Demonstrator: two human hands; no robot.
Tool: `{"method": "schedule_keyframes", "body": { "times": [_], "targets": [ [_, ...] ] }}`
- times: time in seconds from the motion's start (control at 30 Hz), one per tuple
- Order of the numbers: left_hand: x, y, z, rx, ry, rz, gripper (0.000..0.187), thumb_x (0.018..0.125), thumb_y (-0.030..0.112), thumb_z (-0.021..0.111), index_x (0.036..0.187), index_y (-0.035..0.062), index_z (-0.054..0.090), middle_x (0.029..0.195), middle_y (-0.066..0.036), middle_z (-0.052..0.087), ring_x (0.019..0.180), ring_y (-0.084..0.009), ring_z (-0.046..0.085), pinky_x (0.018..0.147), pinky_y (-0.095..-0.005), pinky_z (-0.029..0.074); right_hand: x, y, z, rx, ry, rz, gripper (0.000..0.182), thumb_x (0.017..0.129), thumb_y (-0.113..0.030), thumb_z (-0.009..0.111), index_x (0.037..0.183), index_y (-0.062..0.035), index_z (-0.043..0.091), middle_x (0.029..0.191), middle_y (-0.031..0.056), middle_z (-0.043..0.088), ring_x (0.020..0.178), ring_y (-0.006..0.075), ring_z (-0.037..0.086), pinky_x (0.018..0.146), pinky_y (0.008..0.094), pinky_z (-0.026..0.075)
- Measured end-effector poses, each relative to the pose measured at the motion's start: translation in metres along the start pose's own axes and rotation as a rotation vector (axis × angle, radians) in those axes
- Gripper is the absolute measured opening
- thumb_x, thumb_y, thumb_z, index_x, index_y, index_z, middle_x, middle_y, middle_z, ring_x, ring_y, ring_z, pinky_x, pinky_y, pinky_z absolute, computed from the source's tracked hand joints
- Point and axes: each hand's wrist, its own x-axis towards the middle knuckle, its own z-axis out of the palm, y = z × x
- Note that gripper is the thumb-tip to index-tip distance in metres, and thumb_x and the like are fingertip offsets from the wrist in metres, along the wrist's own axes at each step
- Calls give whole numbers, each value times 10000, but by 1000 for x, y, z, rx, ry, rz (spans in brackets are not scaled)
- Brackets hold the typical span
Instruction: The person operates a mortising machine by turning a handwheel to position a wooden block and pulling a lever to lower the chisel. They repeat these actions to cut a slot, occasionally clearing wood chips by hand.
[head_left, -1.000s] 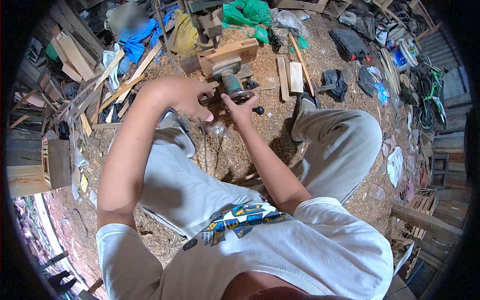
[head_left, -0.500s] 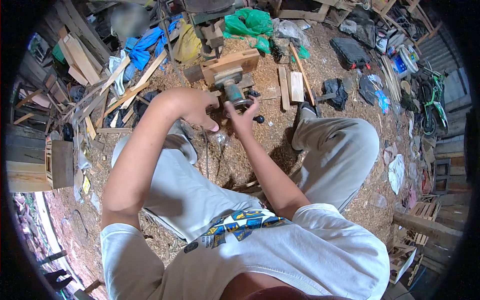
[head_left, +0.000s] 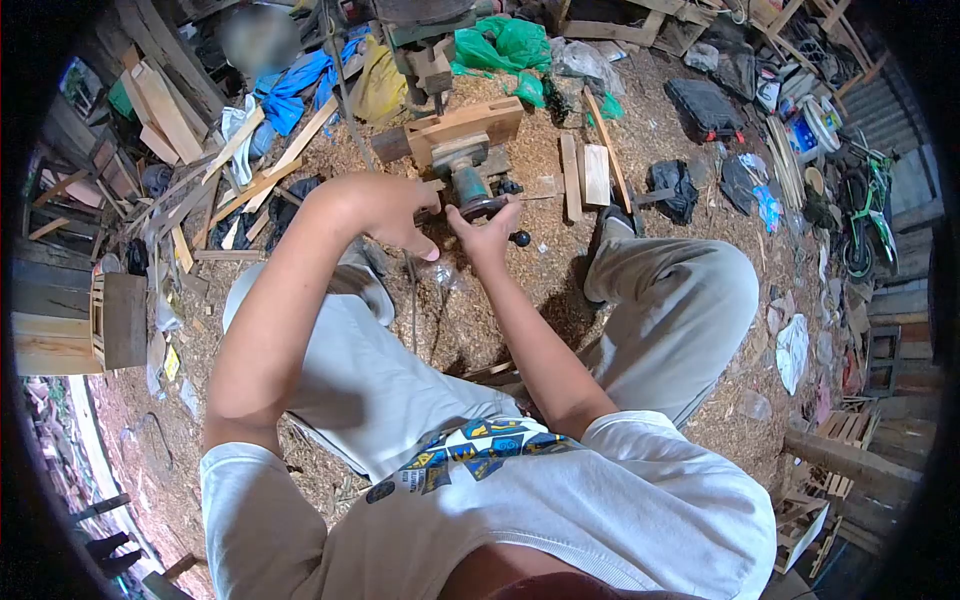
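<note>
A green-bodied power tool [head_left: 468,185] with a round metal head lies on the sawdust-covered ground [head_left: 560,265], directly in front of the seated person and between the two knees. Its rear end sits against a wooden jig [head_left: 462,125] built from pale boards. A small black knob [head_left: 520,239] lies on the sawdust just beside the tool's head.

The right hand [head_left: 487,232] is at the near edge of the tool's head, palm up, fingers curled around the rim and touching it. The left hand [head_left: 395,212] is bent at the wrist to the left of the tool, fingers curled narrowly; what they grip is hidden behind the hand, so contact cannot be confirmed.

Two short wooden boards [head_left: 584,176] lie side by side to the right of the jig. Black cloth [head_left: 671,185] lies farther right. Green plastic bags [head_left: 497,42] are heaped behind the jig. Loose wooden slats [head_left: 245,170] are scattered to the left.
</note>
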Motion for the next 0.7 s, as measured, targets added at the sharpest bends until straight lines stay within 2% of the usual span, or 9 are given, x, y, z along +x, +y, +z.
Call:
{"method": "schedule_keyframes", "body": {
  "times": [0.1, 0.2, 0.27, 0.3, 0.37, 0.47, 0.6, 0.67, 0.7],
  "targets": [
    [-1, 3, -1, -4, -13, -13, 829, 868, 575, 800, 1495, 69, 602, 1442, -218, 670, 1315, -401, 650, 1116, -459, 510, 0, -6, -8, -38, -36, 21, 1103, 700, -447, 987, 1434, 63, 342, 1336, 307, 455, 1273, 441, 465, 1117, 523, 394],
    [-1, 6, -1, -7, -12, -11, 833, 872, 580, 796, 1502, 73, 597, 1454, -210, 664, 1323, -400, 645, 1117, -462, 509, 0, 2, -5, 27, -68, 43, 1061, 743, -479, 972, 1429, 50, 360, 1354, 277, 454, 1285, 410, 472, 1113, 515, 405],
    [1, 6, 1, -1, -7, -6, 836, 872, 583, 795, 1507, 77, 594, 1454, -207, 665, 1321, -401, 646, 1118, -463, 509, 5, 38, 16, 429, -71, 284, 1021, 784, -453, 968, 1436, 18, 340, 1353, 232, 485, 1230, 351, 537, 1057, 484, 476],
    [1, 7, 1, 2, 0, 0, 840, 873, 586, 794, 1513, 81, 591, 1454, -204, 666, 1319, -402, 647, 1118, -464, 510, 4, 22, 9, 429, -74, 284, 1021, 784, -453, 968, 1436, 18, 340, 1353, 232, 485, 1230, 351, 537, 1057, 484, 476],
    [1, 7, 1, 2, -3, 6, 842, 874, 585, 793, 1517, 82, 587, 1458, -205, 663, 1320, -402, 646, 1121, -464, 509, -1, -34, -18, 650, -185, 587, 1015, 809, -392, 966, 1464, -7, 293, 1343, 202, 519, 1164, 305, 599, 985, 426, 537],
    [-1, 14, -4, -4, -14, 7, 846, 875, 583, 792, 1520, 77, 584, 1460, -207, 661, 1321, -403, 645, 1125, -466, 508, 3, -41, -19, 578, -198, 651, 1025, 804, -322, 973, 1476, -25, 259, 1325, 209, 544, 1119, 299, 637, 919, 386, 566],
    [3, 11, -2, 13, -8, 1, 843, 871, 579, 796, 1507, 64, 592, 1444, -214, 668, 1312, -406, 649, 1112, -466, 514, 4, -4, 5, 487, -104, 463, 1071, 777, -367, 982, 1479, 6, 264, 1349, 240, 524, 1179, 337, 608, 993, 412, 534],
    [6, 7, 1, 9, -10, 7, 840, 869, 577, 798, 1500, 60, 597, 1432, -216, 675, 1305, -407, 653, 1106, -466, 517, 6, 18, 13, 222, -61, 320, 1149, 734, -434, 997, 1480, 47, 267, 1388, 269, 488, 1233, 358, 561, 1075, 438, 478],
    [8, 6, 2, 4, -8, 17, 837, 868, 576, 799, 1493, 55, 601, 1419, -218, 682, 1298, -409, 657, 1100, -466, 519, 6, 15, 9, 221, -56, 323, 1149, 734, -434, 997, 1480, 47, 267, 1388, 269, 488, 1233, 358, 561, 1075, 438, 478]
  ]
}}
